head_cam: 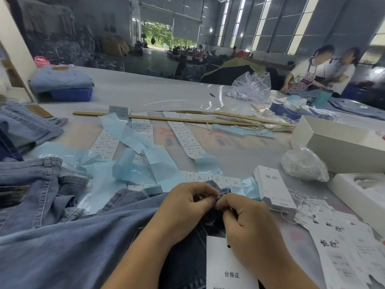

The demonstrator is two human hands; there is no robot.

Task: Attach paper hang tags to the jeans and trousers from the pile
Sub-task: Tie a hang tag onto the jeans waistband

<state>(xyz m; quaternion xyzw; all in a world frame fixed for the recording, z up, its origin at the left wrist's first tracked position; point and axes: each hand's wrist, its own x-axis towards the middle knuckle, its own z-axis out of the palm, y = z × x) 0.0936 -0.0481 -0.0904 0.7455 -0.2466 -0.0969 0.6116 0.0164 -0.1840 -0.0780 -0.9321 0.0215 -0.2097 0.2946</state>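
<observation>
Here both hands (218,207) pinch the jeans (83,243), hang tag (227,265) just below.

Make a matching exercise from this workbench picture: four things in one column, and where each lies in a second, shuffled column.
Things:
1. stack of white hang tags
2. folded jeans on a blue crate
3. open white box
4. wooden stick

Places:
A. far left of the table
B. right edge of the table, behind a clear bag
C. just right of both hands
D. lying across the label strips, mid-table

Pairs: 1-C, 2-A, 3-B, 4-D
</observation>
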